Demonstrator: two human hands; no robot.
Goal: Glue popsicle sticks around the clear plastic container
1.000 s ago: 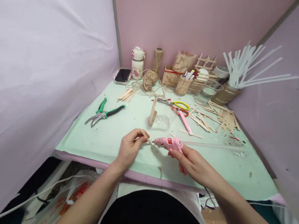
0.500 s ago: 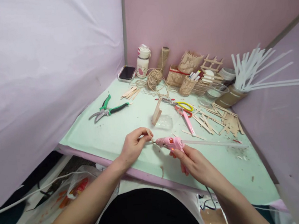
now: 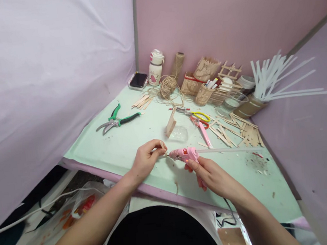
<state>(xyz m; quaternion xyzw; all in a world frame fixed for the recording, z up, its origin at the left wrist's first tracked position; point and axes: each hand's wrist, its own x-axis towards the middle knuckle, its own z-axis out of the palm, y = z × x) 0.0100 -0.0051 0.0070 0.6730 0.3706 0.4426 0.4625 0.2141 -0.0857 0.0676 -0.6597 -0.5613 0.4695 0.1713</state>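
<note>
My left hand (image 3: 147, 159) pinches a small wooden craft stick (image 3: 164, 147) just above the pale green table (image 3: 119, 147). My right hand (image 3: 209, 174) grips a pink hot glue gun (image 3: 184, 155), its nozzle pointing left and touching the stick's end. A clear glue rod (image 3: 228, 151) sticks out of the gun's back toward the right. Both hands are closed around what they hold.
Green-handled pliers (image 3: 116, 120) lie at the left. An upright stick piece (image 3: 170, 124), yellow scissors (image 3: 195, 114), a pink pen (image 3: 204, 132) and a heap of sticks (image 3: 238, 129) lie behind the hands. A phone (image 3: 139, 79), a bottle (image 3: 155, 67), twine (image 3: 167, 86), baskets and white strips (image 3: 276, 78) line the back.
The left hand has turned the stick more upright and closer to the nozzle; the glue gun has shifted slightly up and left. The view has moved a little.
</note>
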